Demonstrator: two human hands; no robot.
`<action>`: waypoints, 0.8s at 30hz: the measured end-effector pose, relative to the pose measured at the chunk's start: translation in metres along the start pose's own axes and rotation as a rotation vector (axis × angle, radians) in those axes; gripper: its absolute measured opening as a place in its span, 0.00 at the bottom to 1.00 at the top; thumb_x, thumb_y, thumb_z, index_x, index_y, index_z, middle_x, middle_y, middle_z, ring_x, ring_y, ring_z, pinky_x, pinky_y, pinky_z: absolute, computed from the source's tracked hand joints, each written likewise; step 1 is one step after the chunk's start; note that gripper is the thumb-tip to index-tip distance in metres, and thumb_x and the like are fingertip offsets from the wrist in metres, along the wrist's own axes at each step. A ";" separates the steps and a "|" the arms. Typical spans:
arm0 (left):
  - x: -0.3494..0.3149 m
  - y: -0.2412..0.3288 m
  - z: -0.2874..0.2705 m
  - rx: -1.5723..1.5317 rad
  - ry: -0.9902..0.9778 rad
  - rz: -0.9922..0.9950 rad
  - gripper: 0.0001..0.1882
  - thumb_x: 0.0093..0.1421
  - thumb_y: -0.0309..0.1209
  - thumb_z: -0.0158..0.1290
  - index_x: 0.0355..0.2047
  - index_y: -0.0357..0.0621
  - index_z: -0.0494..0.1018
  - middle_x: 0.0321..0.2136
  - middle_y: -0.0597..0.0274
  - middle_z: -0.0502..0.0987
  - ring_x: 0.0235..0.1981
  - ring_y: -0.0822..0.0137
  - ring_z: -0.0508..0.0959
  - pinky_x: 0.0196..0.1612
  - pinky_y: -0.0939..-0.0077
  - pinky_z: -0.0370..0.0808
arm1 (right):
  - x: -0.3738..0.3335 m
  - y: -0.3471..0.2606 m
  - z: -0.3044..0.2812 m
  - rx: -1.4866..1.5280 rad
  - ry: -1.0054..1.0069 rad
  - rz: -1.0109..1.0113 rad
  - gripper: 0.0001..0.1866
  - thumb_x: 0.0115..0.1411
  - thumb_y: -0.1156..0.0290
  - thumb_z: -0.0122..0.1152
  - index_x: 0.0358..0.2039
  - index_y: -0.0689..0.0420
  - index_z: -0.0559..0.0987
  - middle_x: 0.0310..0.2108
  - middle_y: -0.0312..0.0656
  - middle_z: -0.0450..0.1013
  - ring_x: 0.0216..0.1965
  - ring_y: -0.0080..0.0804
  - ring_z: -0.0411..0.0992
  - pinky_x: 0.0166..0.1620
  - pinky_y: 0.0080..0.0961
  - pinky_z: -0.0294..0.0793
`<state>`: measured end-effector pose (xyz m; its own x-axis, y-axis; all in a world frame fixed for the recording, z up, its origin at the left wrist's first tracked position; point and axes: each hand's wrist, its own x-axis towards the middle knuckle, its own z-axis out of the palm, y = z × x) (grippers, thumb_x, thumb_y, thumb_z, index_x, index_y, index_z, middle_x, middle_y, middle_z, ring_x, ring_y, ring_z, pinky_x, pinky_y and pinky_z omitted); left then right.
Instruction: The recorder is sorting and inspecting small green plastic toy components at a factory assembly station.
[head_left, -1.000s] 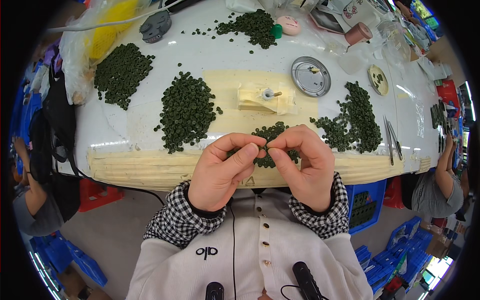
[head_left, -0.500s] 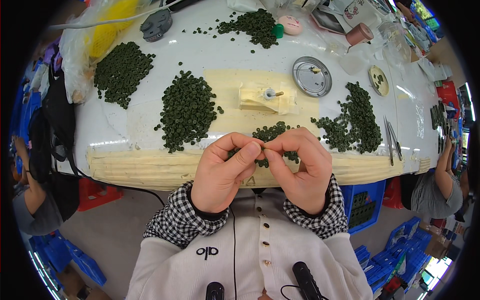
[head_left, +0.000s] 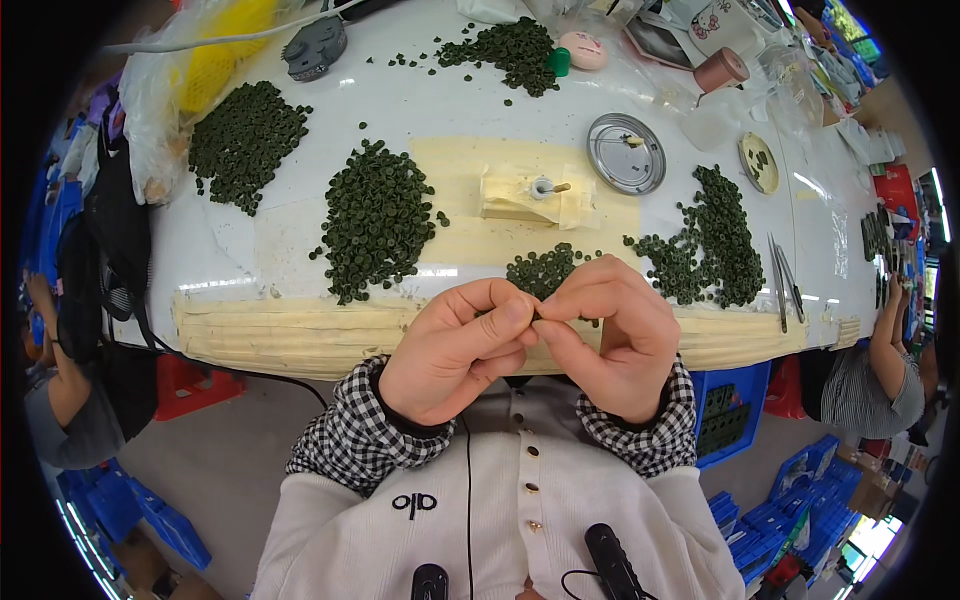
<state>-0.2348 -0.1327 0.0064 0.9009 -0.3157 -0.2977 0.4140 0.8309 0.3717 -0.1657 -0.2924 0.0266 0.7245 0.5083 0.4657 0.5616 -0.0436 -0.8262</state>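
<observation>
l. hand (head_left: 455, 350) & r. hand (head_left: 620, 345) are pinching tiny dark pc. (head_left: 537, 313), mostly hidden, near dk. green disc pile (head_left: 542, 268).

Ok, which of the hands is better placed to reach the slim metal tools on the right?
The right hand, I'd judge: it sits nearer the slim metal tools, with the left hand farther across. Both appear pinched around a small dark piece, so letting go may come first.

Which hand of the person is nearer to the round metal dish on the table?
The right hand: it is almost directly on the near side of the round metal dish. The left hand is also on the near side, but farther to the left.
</observation>
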 end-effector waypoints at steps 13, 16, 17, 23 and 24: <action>-0.005 0.009 0.007 0.349 0.126 0.129 0.06 0.60 0.26 0.51 0.34 0.35 0.74 0.28 0.60 0.78 0.21 0.81 0.67 0.25 0.89 0.64 | 0.005 -0.002 -0.004 -0.277 0.003 -0.151 0.11 0.38 0.79 0.68 0.27 0.59 0.79 0.25 0.38 0.71 0.26 0.32 0.70 0.27 0.23 0.68; -0.006 0.010 0.011 0.478 0.161 0.174 0.07 0.59 0.25 0.51 0.35 0.33 0.75 0.29 0.58 0.78 0.28 0.77 0.75 0.34 0.84 0.71 | 0.005 -0.001 -0.005 -0.268 -0.012 -0.143 0.11 0.39 0.79 0.68 0.27 0.59 0.79 0.25 0.38 0.71 0.26 0.31 0.70 0.27 0.23 0.69; -0.005 0.010 0.010 0.482 0.154 0.174 0.07 0.59 0.24 0.51 0.35 0.33 0.75 0.29 0.58 0.78 0.30 0.75 0.75 0.36 0.83 0.71 | 0.005 -0.001 -0.005 -0.263 -0.016 -0.138 0.11 0.39 0.79 0.68 0.27 0.59 0.79 0.25 0.37 0.71 0.26 0.31 0.70 0.27 0.23 0.69; -0.005 0.010 0.010 0.520 0.154 0.200 0.07 0.58 0.24 0.52 0.34 0.32 0.75 0.29 0.57 0.79 0.33 0.73 0.77 0.39 0.81 0.72 | 0.004 0.001 -0.005 -0.219 -0.021 -0.133 0.11 0.39 0.79 0.68 0.27 0.59 0.79 0.25 0.38 0.72 0.26 0.31 0.70 0.27 0.22 0.69; -0.005 0.011 0.011 0.523 0.155 0.198 0.06 0.58 0.24 0.52 0.33 0.32 0.75 0.29 0.57 0.79 0.33 0.73 0.77 0.39 0.81 0.72 | 0.004 0.001 -0.005 -0.220 -0.026 -0.143 0.11 0.39 0.79 0.68 0.27 0.59 0.79 0.25 0.38 0.72 0.26 0.31 0.70 0.27 0.22 0.69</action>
<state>-0.2334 -0.1266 0.0216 0.9545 -0.0738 -0.2889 0.2842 0.5180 0.8068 -0.1600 -0.2948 0.0297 0.6225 0.5445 0.5621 0.7332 -0.1545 -0.6622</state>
